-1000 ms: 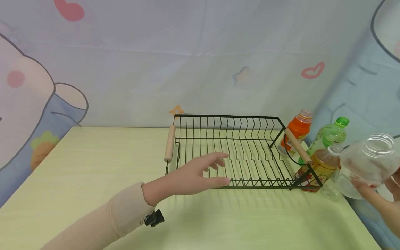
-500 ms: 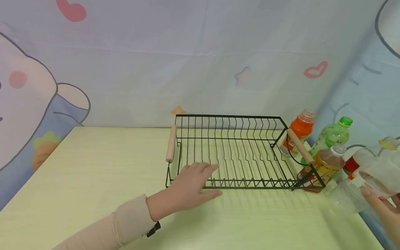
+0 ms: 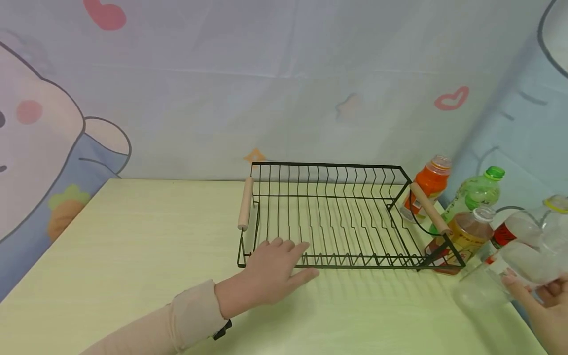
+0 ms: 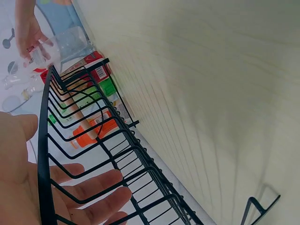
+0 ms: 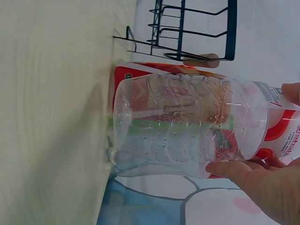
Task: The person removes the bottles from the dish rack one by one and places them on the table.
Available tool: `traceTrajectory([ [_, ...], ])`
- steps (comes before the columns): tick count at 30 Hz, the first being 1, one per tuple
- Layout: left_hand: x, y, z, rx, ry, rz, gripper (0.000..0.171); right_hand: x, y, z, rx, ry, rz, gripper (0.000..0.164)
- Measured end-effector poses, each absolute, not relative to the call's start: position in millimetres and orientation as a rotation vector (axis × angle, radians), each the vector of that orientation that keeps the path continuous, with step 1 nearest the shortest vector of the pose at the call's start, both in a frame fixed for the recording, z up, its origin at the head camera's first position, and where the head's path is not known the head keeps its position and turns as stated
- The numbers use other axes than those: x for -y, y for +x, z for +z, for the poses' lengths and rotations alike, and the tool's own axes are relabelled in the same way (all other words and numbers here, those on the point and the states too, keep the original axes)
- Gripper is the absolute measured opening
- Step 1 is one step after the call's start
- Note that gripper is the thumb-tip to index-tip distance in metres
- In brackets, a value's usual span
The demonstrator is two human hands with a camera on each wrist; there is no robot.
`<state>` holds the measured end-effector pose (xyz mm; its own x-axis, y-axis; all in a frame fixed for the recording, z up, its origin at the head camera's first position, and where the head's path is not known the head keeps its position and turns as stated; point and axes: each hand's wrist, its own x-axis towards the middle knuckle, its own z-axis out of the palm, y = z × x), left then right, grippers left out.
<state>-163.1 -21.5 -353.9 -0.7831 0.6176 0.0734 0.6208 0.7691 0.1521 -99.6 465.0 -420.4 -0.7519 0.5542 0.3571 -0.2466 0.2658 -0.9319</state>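
Observation:
My right hand (image 3: 543, 305) grips a clear plastic bottle (image 5: 183, 122) around its red-and-white label, with the thumb on one side. In the head view the bottle's base is low over the right edge of the table; whether it touches the tabletop I cannot tell. At the front left of a black wire rack (image 3: 326, 164), my left hand (image 3: 275, 276) lies over the front rail, fingers extended and thumb apart. The left wrist view shows the fingers (image 4: 101, 187) beyond the rack's wires, curled round nothing.
Beside the rack's right wooden handle (image 3: 429, 208) stand a bottle with orange label (image 3: 430, 183), a green bottle (image 3: 481, 190) and an amber bottle (image 3: 470, 239). Another clear bottle with a yellow neck ring (image 3: 525, 224) is behind the held one. A printed cloth (image 3: 199, 98) hangs behind the table.
The clear bottle in my right hand has come down toward the tabletop, uncovering the yellow-ringed bottle behind it. My left hand has lowered to the rack's front rail. The rack shifts only slightly in view.

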Motion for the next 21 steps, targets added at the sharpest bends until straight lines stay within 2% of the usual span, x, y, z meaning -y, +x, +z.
traceTrajectory([
  [2,21,-163,-354,2.938,-1.027,-0.255,0.064,-485,-104,-439,1.957,-0.257,1.517,0.054],
  [9,19,-162,-355,2.937,-1.028,-0.239,0.061,-433,-85,-400,2.098,-0.409,1.463,0.05],
  [21,20,-163,-359,2.858,-1.028,-0.211,0.055,-422,-83,-390,2.111,-0.343,1.476,0.042],
])
